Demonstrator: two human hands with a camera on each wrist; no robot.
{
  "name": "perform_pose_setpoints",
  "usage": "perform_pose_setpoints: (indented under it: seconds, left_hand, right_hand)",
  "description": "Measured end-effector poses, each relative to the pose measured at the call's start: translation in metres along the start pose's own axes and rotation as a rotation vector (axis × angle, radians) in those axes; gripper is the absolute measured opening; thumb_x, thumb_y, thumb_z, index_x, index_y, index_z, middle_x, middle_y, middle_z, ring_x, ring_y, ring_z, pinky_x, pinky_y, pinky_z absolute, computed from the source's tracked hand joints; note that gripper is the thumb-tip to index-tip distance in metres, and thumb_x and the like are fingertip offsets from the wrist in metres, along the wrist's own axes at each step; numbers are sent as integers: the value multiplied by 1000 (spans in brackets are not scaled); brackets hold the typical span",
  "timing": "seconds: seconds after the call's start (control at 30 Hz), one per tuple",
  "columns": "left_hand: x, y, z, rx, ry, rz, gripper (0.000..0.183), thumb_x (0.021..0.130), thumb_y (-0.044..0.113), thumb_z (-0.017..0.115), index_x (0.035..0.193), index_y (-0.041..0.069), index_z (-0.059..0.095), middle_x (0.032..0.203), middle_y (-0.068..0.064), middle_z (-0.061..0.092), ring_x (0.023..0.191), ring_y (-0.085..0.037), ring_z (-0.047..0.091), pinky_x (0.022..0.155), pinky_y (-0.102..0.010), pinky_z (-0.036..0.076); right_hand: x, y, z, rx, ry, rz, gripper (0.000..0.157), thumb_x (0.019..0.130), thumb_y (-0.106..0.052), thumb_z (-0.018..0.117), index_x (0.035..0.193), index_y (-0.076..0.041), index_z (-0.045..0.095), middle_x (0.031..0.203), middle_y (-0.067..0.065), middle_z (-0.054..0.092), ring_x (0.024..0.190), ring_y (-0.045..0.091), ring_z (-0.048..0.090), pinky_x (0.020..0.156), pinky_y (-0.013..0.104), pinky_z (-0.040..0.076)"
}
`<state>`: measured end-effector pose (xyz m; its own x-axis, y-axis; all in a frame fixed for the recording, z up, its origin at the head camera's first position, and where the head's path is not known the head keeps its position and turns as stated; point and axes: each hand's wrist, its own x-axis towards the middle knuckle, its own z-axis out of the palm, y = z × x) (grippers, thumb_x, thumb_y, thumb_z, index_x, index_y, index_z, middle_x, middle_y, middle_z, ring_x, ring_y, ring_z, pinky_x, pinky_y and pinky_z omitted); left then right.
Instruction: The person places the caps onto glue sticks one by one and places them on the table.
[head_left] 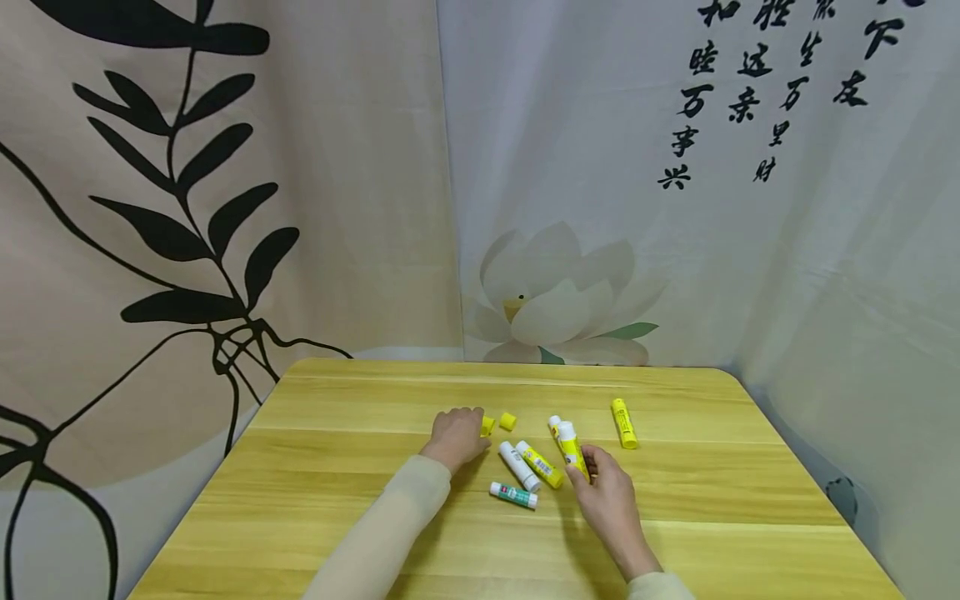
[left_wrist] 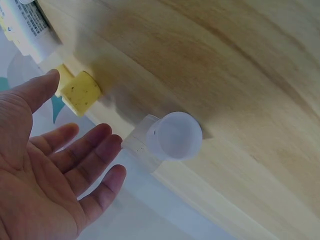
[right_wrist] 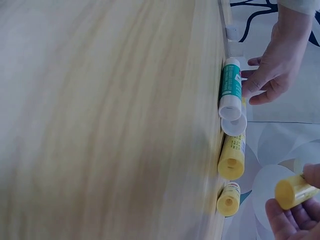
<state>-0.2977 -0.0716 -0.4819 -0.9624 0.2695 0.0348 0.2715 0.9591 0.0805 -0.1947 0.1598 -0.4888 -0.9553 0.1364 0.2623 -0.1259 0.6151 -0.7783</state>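
My right hand [head_left: 611, 500] grips a yellow glue stick [head_left: 572, 448] with a white top, raised over the table; its yellow base end shows in the right wrist view. Thumb and fingers pinch it from both sides. My left hand [head_left: 457, 437], fingers loosely spread, hovers beside the loose caps and holds nothing. In the left wrist view its fingertips [left_wrist: 115, 145] come close to a white cap [left_wrist: 176, 136], which has another pale cap behind it. Two yellow caps [left_wrist: 82, 94] lie past the thumb. The head view hides the white caps behind the left hand.
Between the hands lie a white glue stick [head_left: 519, 465], a yellow glue stick [head_left: 538, 464] and a small green-and-white glue stick [head_left: 513, 495]. Another yellow one [head_left: 554, 422] is partly behind the held stick. A capped yellow stick [head_left: 624, 423] lies farther right on the wooden table [head_left: 360, 400].
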Motion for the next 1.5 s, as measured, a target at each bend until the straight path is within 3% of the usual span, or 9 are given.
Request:
perform_pose_setpoints:
  seconds: [0.23, 0.47, 0.6, 0.77, 0.93, 1.03, 1.5]
  left_hand:
    - [6, 3, -1, 16, -20, -11, 48, 89, 40, 74, 123, 9, 62, 106, -8, 67, 99, -27, 63, 87, -45, 51]
    - [7, 3, -2, 10, -38, -30, 33, 86, 39, 77, 93, 11, 63, 83, -3, 61, 83, -22, 61, 83, -44, 50]
    - [6, 2, -3, 10, -40, -36, 32, 86, 40, 77, 89, 11, 63, 82, -2, 60, 83, -22, 60, 83, -44, 50]
    - [7, 1, -1, 20, -42, -38, 38, 86, 43, 76, 100, 10, 64, 88, -5, 63, 88, -24, 62, 84, -45, 50]
    - [10, 2, 0, 36, -43, -29, 58, 87, 44, 75, 129, 8, 58, 109, -10, 66, 102, -28, 63, 89, -46, 50]
    - [12, 5, 1, 26, -52, -23, 62, 88, 42, 74, 136, 9, 54, 115, -11, 66, 106, -28, 63, 90, -47, 49]
    - [21, 14, 9, 42, -60, -9, 35, 88, 22, 71, 119, 9, 62, 100, -9, 65, 95, -27, 63, 88, -47, 50]
  right_hand:
    - [0, 0, 0, -10, 3, -9, 34, 92, -9, 70, 121, 7, 61, 111, 18, 67, 99, 31, 64, 84, 46, 54]
    - [1, -1, -2, -10, 8, -11, 35, 92, -9, 70, 121, 7, 60, 112, 19, 67, 100, 32, 64, 85, 47, 54]
    - [1, -1, -2, -8, 8, -7, 35, 92, -9, 70, 122, 7, 60, 112, 18, 67, 100, 31, 64, 84, 47, 54]
    - [1, -1, -1, 1, 11, -2, 35, 92, -9, 71, 122, 6, 60, 111, 16, 68, 100, 30, 64, 84, 45, 54]
    - [0, 0, 0, 4, 14, -13, 34, 92, -9, 70, 121, 7, 60, 111, 17, 67, 100, 31, 64, 84, 46, 54]
    - [-1, 1, 0, 5, 14, -8, 35, 92, -9, 71, 121, 6, 61, 111, 17, 67, 100, 31, 64, 84, 46, 55]
    - [-4, 3, -1, -15, 18, 16, 35, 91, -10, 71, 121, 5, 61, 110, 15, 67, 99, 29, 64, 84, 45, 54]
